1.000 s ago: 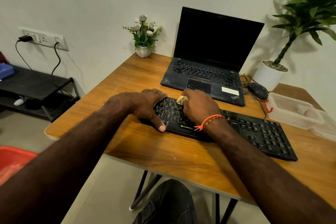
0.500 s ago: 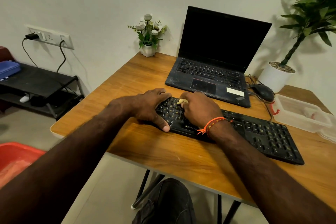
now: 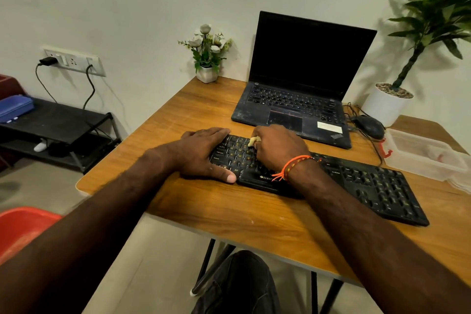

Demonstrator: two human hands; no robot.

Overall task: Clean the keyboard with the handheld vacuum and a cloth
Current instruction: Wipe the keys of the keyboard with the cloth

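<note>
Both of your hands have stayed on the left end of the keyboard (image 3: 331,181) since a second ago, though your left thumb now lies further along its front edge. Your left hand (image 3: 204,153) rests flat over the keyboard's left corner, fingers straight and relaxed across the top edge, thumb stretched along the front edge on the wooden table (image 3: 229,211). Your right hand (image 3: 277,148) is curled around a small pale cloth (image 3: 254,141), pressed down onto the keys just beside your left hand; only a tuft of the cloth shows past your fingers. An orange thread bracelet (image 3: 293,166) circles your right wrist.

The black keyboard lies slanted across the table, its right end reaching toward the table's right side. Behind it sits an open laptop (image 3: 300,84) with a dark screen. A small pot of white flowers (image 3: 207,53) stands at the back left of the table. To the right are a black mouse (image 3: 370,126), a clear plastic container (image 3: 420,155) and a large potted plant (image 3: 407,71).
</note>
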